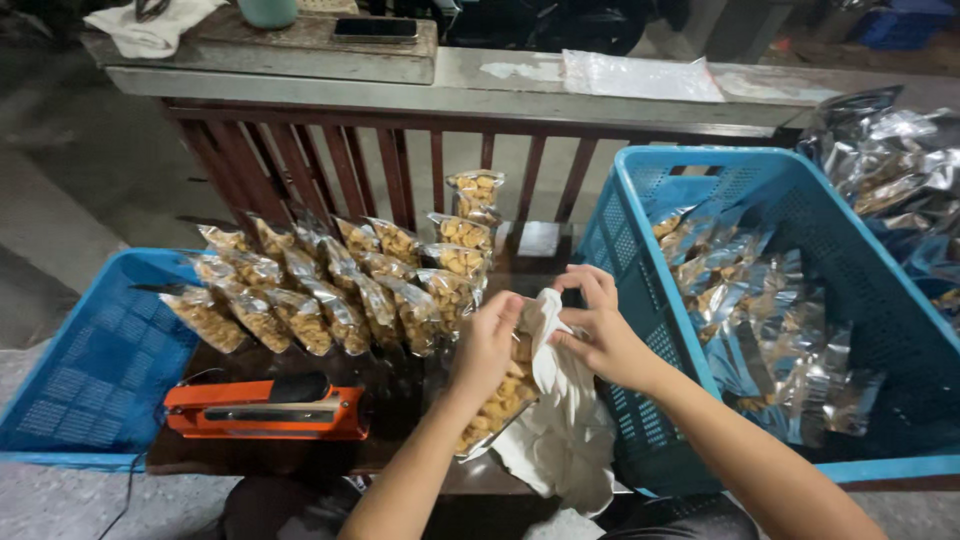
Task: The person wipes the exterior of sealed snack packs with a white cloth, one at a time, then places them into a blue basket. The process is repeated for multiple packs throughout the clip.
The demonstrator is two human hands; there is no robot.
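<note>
Hands meet over the dark table's front edge. Your left hand [487,340] is closed on a clear snack bag [497,400] of golden pieces, held upright between the two blue crates. Your right hand [600,335] pinches a white cloth [560,430] against the bag's top. Rows of filled bags [340,290] stand just behind; an orange heat sealer [265,410] lies to the left.

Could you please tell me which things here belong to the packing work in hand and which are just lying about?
In hand: left hand, right hand, snack bag, white cloth, orange sealer, standing bags, right crate.
Lying about: phone, cup, left crate.
</note>
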